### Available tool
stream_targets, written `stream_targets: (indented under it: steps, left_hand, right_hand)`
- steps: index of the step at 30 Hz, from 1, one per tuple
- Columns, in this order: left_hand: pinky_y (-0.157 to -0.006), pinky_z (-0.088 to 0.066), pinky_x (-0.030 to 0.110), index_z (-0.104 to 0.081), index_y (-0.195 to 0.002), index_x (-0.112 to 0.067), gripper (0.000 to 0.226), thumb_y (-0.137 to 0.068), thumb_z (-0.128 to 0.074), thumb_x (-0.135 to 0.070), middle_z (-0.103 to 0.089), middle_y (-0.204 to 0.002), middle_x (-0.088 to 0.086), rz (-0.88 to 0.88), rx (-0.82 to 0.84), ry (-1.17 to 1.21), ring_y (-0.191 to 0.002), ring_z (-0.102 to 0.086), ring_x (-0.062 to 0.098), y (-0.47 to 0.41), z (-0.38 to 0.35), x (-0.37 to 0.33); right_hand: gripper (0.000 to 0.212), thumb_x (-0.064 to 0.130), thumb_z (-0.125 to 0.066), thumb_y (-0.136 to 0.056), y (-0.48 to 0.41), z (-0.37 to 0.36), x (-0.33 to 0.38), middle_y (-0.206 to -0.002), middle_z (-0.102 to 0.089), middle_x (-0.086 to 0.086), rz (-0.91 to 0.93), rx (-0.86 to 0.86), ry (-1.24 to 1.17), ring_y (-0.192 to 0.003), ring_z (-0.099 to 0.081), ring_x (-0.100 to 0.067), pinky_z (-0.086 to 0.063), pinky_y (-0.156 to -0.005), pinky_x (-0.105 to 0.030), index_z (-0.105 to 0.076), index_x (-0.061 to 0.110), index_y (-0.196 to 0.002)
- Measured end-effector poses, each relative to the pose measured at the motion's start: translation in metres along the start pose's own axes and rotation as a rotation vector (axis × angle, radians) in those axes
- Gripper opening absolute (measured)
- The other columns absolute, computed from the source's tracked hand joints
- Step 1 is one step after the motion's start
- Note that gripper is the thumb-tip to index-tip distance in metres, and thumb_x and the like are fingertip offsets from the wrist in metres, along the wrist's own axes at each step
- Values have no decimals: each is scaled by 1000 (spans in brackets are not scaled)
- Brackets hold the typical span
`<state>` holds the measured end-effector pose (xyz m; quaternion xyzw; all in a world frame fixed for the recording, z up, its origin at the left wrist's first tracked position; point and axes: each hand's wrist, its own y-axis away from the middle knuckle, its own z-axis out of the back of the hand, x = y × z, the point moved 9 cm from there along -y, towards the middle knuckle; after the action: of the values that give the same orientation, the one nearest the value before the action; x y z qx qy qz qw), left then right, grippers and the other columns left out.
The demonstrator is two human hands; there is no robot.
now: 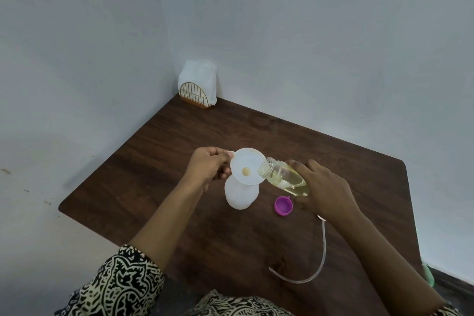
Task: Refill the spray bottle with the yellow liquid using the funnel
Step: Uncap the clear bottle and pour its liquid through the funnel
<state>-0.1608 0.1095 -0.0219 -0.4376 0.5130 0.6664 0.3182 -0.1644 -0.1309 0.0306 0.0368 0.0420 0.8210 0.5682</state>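
Note:
A white translucent spray bottle (pixel 239 194) stands uncapped on the dark wooden table (pixel 179 141). A white funnel (pixel 246 165) sits in its neck, with a small yellow pool at its centre. My left hand (pixel 209 165) grips the funnel by its tab on the left rim. My right hand (pixel 324 187) holds a clear bottle of yellow liquid (pixel 284 177), tilted with its open mouth over the funnel's right edge. The liquid lies low along the tilted bottle's side.
A purple cap (pixel 283 205) lies open side up just right of the spray bottle. A clear dip tube (pixel 316 259) curves across the table under my right forearm. A napkin holder (pixel 197 84) stands in the far corner against the walls.

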Motion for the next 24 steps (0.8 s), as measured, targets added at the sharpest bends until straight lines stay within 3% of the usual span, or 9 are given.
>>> stream_targets:
  steps: [5, 9, 14, 20, 24]
  left_hand:
    - [-45, -45, 21, -70, -90, -8, 7, -89, -66, -13, -66, -63, 6, 0, 0, 8, -51, -54, 11, 0, 0, -1]
    - [-45, -45, 21, -70, -90, -7, 7, -89, -66, -13, -66, -63, 6, -1, 3, 10, -51, -54, 11, 1, 0, -1]
    - [-46, -46, 21, -70, -90, -9, 6, -90, -66, -13, -66, -65, 6, 0, 1, 5, -52, -54, 11, 2, 0, -2]
    - [-45, -45, 21, -70, -89, -8, 7, -90, -65, -13, -65, -62, 6, -5, -2, 8, -49, -53, 10, 1, 1, -1]
    - [-46, -46, 21, -71, -90, -9, 6, -90, -65, -12, -66, -64, 7, -1, -4, -1, -50, -53, 10, 1, 1, -1]
  right_hand:
    - [75, 45, -68, -80, -1, 0, 0, -116, -49, 9, 2, 5, 21, -86, -38, -4, -24, -49, -14, -27, 39, -142]
    - [77, 45, -69, -79, -2, -1, -1, -118, -50, 8, 5, 11, 6, -91, -47, -6, -32, -54, -16, -27, 39, -142]
    - [77, 45, -70, -78, -3, -1, 0, -117, -49, 9, 8, 11, 6, -89, -43, -5, -27, -51, -15, -27, 40, -142]
    - [78, 46, -69, -78, -4, -2, -1, -121, -49, 8, 18, -1, 6, -99, -52, -9, -38, -59, -17, -25, 40, -142]
    - [77, 46, -70, -78, -5, -3, -1, -122, -50, 8, 26, -8, -12, -101, -53, -10, -35, -59, -17, -27, 40, -142]
